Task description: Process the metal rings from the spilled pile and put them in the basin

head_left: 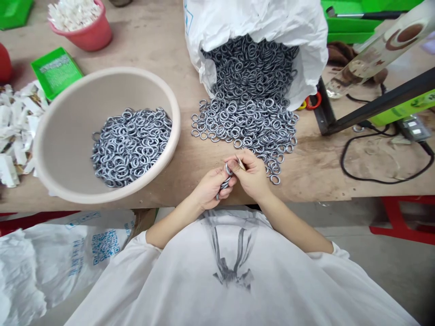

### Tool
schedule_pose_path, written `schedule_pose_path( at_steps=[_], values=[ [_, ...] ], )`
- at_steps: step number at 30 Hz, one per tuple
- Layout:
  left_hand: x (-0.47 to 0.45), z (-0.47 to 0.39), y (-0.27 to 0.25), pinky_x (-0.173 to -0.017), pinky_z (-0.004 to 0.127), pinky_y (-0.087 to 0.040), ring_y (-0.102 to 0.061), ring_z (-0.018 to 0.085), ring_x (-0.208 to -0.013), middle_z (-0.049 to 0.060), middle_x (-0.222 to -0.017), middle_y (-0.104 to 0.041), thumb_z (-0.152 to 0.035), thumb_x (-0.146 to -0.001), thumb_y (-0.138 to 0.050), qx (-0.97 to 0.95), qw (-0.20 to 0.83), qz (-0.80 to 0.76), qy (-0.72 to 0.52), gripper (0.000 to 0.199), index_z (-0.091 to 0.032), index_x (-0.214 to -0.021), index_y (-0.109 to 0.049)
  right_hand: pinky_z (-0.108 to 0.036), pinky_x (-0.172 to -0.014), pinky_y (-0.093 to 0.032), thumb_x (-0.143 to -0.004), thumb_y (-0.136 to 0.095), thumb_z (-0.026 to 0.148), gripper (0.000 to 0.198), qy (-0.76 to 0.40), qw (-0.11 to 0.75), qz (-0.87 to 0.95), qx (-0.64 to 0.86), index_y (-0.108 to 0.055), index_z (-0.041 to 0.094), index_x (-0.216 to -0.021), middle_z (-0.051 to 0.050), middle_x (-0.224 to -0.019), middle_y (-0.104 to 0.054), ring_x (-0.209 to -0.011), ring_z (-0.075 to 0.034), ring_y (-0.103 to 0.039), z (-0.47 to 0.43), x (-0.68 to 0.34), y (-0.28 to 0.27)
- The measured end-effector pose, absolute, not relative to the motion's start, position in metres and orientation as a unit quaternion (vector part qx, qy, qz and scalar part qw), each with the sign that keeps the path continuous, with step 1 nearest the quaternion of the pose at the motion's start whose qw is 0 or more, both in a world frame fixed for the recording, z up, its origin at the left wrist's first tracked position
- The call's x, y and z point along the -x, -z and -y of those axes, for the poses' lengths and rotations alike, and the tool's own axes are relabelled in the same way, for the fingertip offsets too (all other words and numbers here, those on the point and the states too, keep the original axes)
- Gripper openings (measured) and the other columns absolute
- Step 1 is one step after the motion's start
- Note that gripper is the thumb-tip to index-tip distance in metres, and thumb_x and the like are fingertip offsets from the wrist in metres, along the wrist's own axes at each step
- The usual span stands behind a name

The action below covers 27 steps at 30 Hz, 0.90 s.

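Observation:
My left hand [209,186] is closed around several grey metal rings [224,184], just in front of the table edge. One ring [229,169] stands up at its fingertips, where both hands meet. My right hand [254,174] is pinched on a thin, pointed, light-coloured piece [240,162]; its exact kind is too small to tell. Behind the hands a heap of loose rings [248,120] spills from the mouth of a white sack [258,18] lying on its side. To the left, a large beige basin [175,113] holds many more rings [132,149].
A small green tray [73,65], a pink tub [97,36] of white pieces and a pile of white parts [16,122] surround the basin. On the right are a black metal frame [329,122], a cable [370,181] and a hammer [360,15] over a green bin.

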<state>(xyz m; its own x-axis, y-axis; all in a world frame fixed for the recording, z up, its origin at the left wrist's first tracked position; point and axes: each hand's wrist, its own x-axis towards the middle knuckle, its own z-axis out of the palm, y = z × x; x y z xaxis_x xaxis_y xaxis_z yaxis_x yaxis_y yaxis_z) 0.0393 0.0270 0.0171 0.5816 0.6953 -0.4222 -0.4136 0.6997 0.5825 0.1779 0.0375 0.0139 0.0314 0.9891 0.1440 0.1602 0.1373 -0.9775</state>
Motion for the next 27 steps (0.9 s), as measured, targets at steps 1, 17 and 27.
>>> schedule_pose_path(
  at_steps=[1, 17, 27],
  values=[
    [-0.040, -0.027, -0.017, -0.036, 0.011, -0.020, -0.033, 0.000, -0.039, -0.006, -0.063, -0.050, -0.055, -0.071, -0.084, -0.220, 0.853, -0.334, -0.334, 0.053, -0.017, -0.080, -0.049, -0.033, -0.069, -0.045, -0.085, -0.069, 0.059, 0.038, -0.382, 0.503, 0.581, 0.513, -0.079, 0.023, -0.080, -0.002, -0.072, -0.058, -0.072, -0.017, -0.054, -0.037, -0.178, -0.014],
    [-0.039, -0.025, -0.019, -0.035, 0.011, -0.023, -0.032, 0.001, -0.040, -0.006, -0.057, -0.049, -0.059, -0.069, -0.083, -0.239, 0.814, -0.367, -0.382, 0.054, -0.017, -0.079, -0.051, -0.032, -0.070, -0.044, -0.083, -0.067, 0.066, 0.044, -0.392, 0.484, 0.612, 0.488, -0.071, 0.021, -0.079, 0.000, -0.070, -0.062, -0.070, -0.017, -0.056, -0.040, -0.185, -0.009],
    [-0.038, -0.029, -0.022, -0.033, 0.012, -0.024, -0.031, 0.002, -0.039, -0.008, -0.054, -0.044, -0.055, -0.071, -0.083, -0.204, 0.794, -0.386, -0.422, 0.050, -0.018, -0.075, -0.050, -0.028, -0.057, -0.026, -0.096, -0.052, 0.059, 0.050, -0.231, 0.322, 0.769, 0.502, -0.052, 0.020, -0.065, 0.001, -0.063, -0.046, -0.059, -0.012, -0.042, -0.026, -0.193, -0.024]
  ],
)
